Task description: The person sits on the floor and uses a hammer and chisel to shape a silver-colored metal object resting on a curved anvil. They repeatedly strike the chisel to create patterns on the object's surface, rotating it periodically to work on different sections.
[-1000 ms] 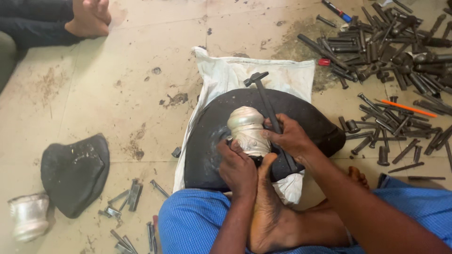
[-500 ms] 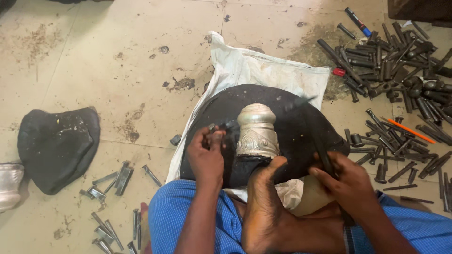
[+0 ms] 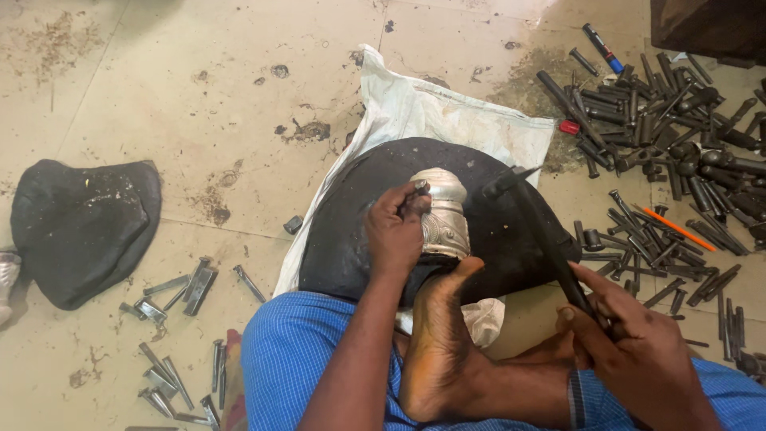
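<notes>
Gripping a small metal punch (image 3: 418, 190), the left hand (image 3: 396, 233) has its fingers curled shut around the shank, with the tip set against the upper side of a silver embossed vessel (image 3: 441, 212). Vessel lies on a black domed pad (image 3: 359, 231), roughly at its centre, neck pointing away from the person. A bare foot (image 3: 437, 343) reaches in from below, and its big toe presses against the vessel's near end.

Right hand (image 3: 630, 339) sits low at the right, well apart from the vessel, fingers closed tight round the dark handle of a hammer (image 3: 542, 231). Hammer head is raised above the pad's right part, just beside the vessel but not touching it.

Pad rests on a white woven sack (image 3: 447, 108) spread flat on the stained floor (image 3: 159, 96). Blue checked cloth (image 3: 295, 359) covers the person's legs at the bottom edge.

Right of the sack: a large heap of dark steel punches and chisels (image 3: 678, 136), loosely scattered, with an orange pencil-like stick (image 3: 674, 227) among them, a small red cap (image 3: 568, 127), and a blue-and-black marker (image 3: 602, 48) near the top.

Left side: a second black pad (image 3: 80, 227) on the floor, well apart from the working one. A few loose punches (image 3: 179, 283) lie between it and the person's knee, more (image 3: 171, 391) nearer the bottom edge. Part of another silver piece (image 3: 6, 271) shows at the far left edge, mostly cut off.
</notes>
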